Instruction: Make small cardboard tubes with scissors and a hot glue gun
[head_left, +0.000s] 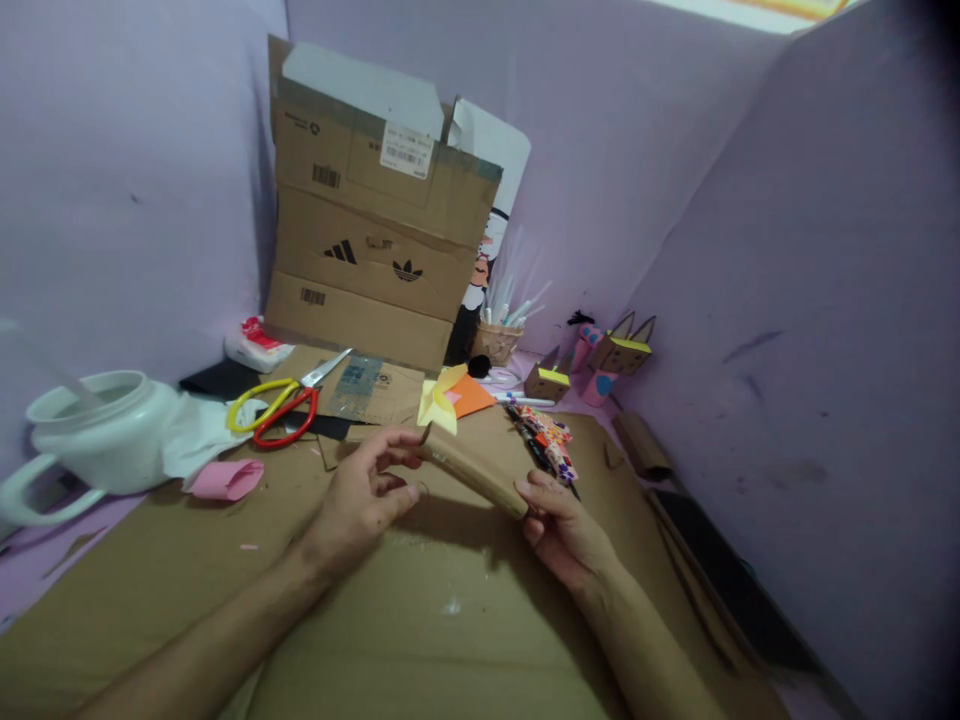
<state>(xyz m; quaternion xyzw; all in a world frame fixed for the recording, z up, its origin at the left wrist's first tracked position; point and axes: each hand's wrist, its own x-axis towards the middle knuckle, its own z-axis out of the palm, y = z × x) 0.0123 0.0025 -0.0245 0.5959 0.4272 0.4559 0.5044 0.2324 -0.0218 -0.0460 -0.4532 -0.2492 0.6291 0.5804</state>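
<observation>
A brown cardboard tube [474, 472] is held slantwise above the cardboard sheet [390, 630], its left end higher than its right. My right hand [568, 528] pinches the lower right end between thumb and fingers. At the upper left end is my left hand [366, 495], its thumb and fingers apart, with the fingertips at or against the tube's edge. I cannot tell whether they press on it. Just behind the tube lie pieces of yellow paper [439, 408] and orange paper [474, 396].
Scissors [289, 405] with red and yellow handles lie left, near a rolled pink paper [225, 480] and a white teapot-like jug [101, 430]. A flattened cardboard box [367, 235] leans on the wall. Pens [536, 440], a cup [495, 343] and cardboard figures [622, 352] stand right.
</observation>
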